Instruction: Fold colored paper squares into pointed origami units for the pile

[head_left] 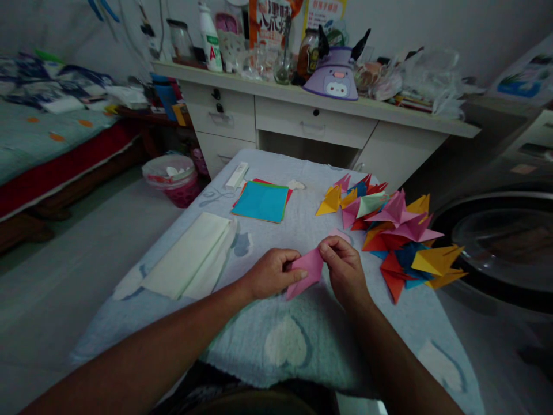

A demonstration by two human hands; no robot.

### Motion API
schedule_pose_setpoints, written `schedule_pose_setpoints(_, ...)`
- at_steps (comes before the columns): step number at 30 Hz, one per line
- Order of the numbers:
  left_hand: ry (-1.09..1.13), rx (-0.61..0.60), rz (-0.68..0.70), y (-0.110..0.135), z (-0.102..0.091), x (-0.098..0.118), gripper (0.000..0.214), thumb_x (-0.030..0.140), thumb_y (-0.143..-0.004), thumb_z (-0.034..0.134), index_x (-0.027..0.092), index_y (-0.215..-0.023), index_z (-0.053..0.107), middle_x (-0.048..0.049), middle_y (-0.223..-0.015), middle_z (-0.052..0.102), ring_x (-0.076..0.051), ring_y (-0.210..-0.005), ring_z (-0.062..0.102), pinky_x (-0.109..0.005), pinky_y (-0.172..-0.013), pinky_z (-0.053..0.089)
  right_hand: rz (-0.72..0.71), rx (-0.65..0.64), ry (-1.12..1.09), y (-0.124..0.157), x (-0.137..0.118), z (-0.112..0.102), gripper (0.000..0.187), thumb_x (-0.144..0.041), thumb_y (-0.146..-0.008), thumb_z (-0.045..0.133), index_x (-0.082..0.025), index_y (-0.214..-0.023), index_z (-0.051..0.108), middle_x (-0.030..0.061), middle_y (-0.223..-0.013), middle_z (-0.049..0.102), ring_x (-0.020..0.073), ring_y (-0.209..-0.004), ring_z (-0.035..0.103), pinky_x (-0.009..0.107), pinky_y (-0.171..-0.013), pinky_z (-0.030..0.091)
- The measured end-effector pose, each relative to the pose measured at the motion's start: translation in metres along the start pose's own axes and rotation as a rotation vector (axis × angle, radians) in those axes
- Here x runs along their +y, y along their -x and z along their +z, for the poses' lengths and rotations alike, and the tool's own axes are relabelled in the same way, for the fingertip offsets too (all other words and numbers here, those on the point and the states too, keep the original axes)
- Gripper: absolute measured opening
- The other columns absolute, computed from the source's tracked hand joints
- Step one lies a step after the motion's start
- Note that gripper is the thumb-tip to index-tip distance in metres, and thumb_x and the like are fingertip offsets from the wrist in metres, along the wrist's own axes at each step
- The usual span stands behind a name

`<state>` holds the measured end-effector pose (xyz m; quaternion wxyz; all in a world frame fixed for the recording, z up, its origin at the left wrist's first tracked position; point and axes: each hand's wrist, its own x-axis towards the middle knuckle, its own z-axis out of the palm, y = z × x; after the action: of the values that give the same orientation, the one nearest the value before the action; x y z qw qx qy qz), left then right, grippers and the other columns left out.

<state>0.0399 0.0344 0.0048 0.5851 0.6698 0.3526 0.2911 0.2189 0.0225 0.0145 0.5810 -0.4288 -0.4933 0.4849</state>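
Note:
A partly folded piece of pink origami paper is held between both hands above the cloth-covered table. My left hand grips its left side, thumb flat on the near face and fingers curled behind. At the upper right of the paper, my right hand pinches an edge between thumb and fingertips. A bit of pink shows just behind my right hand; whether it belongs to the same piece I cannot tell. To the right lie several folded paper cranes in pink, orange, yellow, red, blue and pale green.
A stack of square coloured paper, blue on top, lies beyond my hands. Near it is a small white box. Folded pale paper lies at the left. A cluttered desk stands behind, a washing machine at right, a bin at left.

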Motion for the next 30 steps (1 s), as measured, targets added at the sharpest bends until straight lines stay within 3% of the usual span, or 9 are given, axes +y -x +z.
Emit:
schedule_pose_setpoints(3,0.098,0.027,0.005,0.0,-0.001,-0.001,0.029,0.04,-0.078,0.067,0.015,-0.07,0.055,0.0057,-0.06,0.041,-0.007,-0.054,0.037,-0.02,-0.049,0.027,0.06,-0.048,-0.019,0.001,0.001,0.001,0.022,-0.04,-0.088,0.062,-0.021,-0.078,0.06,-0.005,-0.065,0.046,0.0093,-0.059,0.04,0.022,-0.056,0.033)
schedule_pose_setpoints(10,0.328,0.221,0.048,-0.003,-0.005,0.001,0.03,0.038,-0.076,0.072,0.013,-0.086,0.061,0.0012,-0.075,0.058,-0.01,-0.065,0.052,-0.022,-0.06,0.041,0.255,-0.336,0.039,0.003,0.007,0.006,0.026,-0.044,-0.082,0.067,-0.019,-0.082,0.06,-0.0038,-0.065,0.052,0.0087,-0.055,0.044,0.022,-0.051,0.034)
schedule_pose_setpoints(14,0.4,0.219,0.048,-0.003,-0.004,0.003,0.03,0.038,-0.076,0.073,0.013,-0.088,0.061,-0.0001,-0.076,0.061,-0.011,-0.066,0.055,-0.023,-0.062,0.043,0.241,-0.337,0.045,0.004,0.009,0.005,0.026,-0.044,-0.084,0.066,-0.018,-0.083,0.063,-0.0039,-0.063,0.052,0.0081,-0.054,0.043,0.022,-0.052,0.033)
schedule_pose_setpoints(19,0.344,0.278,0.026,-0.004,-0.007,0.002,0.032,0.043,-0.08,0.067,0.012,-0.072,0.062,0.0026,-0.062,0.054,-0.009,-0.056,0.046,-0.022,-0.055,0.036,0.249,-0.331,0.042,0.003,0.01,0.003,0.027,-0.043,-0.083,0.067,-0.017,-0.076,0.062,-0.0034,-0.061,0.053,0.0083,-0.053,0.044,0.022,-0.052,0.034)
schedule_pose_setpoints(24,0.277,0.267,0.028,-0.005,-0.007,-0.001,0.029,0.039,-0.08,0.068,0.013,-0.072,0.06,0.003,-0.062,0.053,-0.008,-0.056,0.046,-0.021,-0.054,0.034,0.237,-0.291,0.025,0.002,0.012,0.005,0.029,-0.045,-0.086,0.063,-0.018,-0.075,0.059,-0.0038,-0.058,0.054,0.0087,-0.051,0.046,0.022,-0.05,0.033)
schedule_pose_setpoints(26,0.294,0.257,0.073,-0.005,-0.005,-0.001,0.024,0.035,-0.079,0.07,0.014,-0.087,0.061,0.0012,-0.072,0.058,-0.011,-0.066,0.054,-0.022,-0.061,0.04,0.233,-0.264,0.016,0.001,0.012,0.006,0.029,-0.045,-0.084,0.065,-0.019,-0.075,0.057,-0.0042,-0.059,0.054,0.0089,-0.05,0.046,0.022,-0.05,0.033)
schedule_pose_setpoints(30,0.326,0.31,0.145,-0.004,-0.004,0.001,0.057,0.026,-0.077,0.073,0.022,-0.127,0.045,-0.0002,-0.089,0.063,-0.014,-0.081,0.061,-0.024,-0.069,0.046,0.225,-0.248,0.047,0.001,0.01,0.007,0.032,-0.047,-0.081,0.068,-0.018,-0.073,0.056,-0.0046,-0.061,0.052,0.0084,-0.053,0.045,0.022,-0.052,0.032)
